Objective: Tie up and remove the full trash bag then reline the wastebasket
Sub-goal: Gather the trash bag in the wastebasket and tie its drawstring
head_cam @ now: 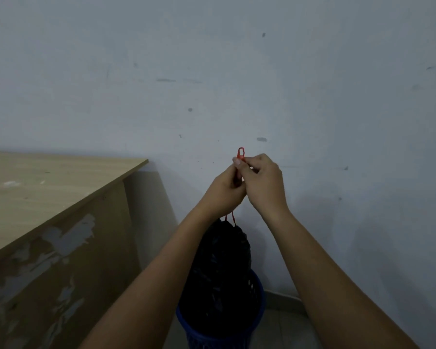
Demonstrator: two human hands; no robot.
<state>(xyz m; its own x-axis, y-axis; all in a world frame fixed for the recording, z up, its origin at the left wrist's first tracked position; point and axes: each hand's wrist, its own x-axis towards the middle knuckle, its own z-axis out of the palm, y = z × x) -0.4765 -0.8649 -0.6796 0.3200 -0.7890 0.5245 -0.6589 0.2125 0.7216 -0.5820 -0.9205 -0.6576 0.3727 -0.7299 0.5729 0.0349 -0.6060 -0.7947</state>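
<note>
No writing to read anywhere. Left hand (224,192) and right hand (261,182) pinched tight together on the red string (240,153). Black trash bag (222,268) pulled up, bottom inside the blue basket (258,308). Wooden desk (48,187) close by on the left, marked wall (237,71) behind.

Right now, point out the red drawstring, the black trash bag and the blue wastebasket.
red drawstring (241,152): head view, on the loop sticking up above the hands.
black trash bag (222,260): head view, on the gathered upper body of the bag.
blue wastebasket (258,307): head view, on the right side of its rim.
</note>
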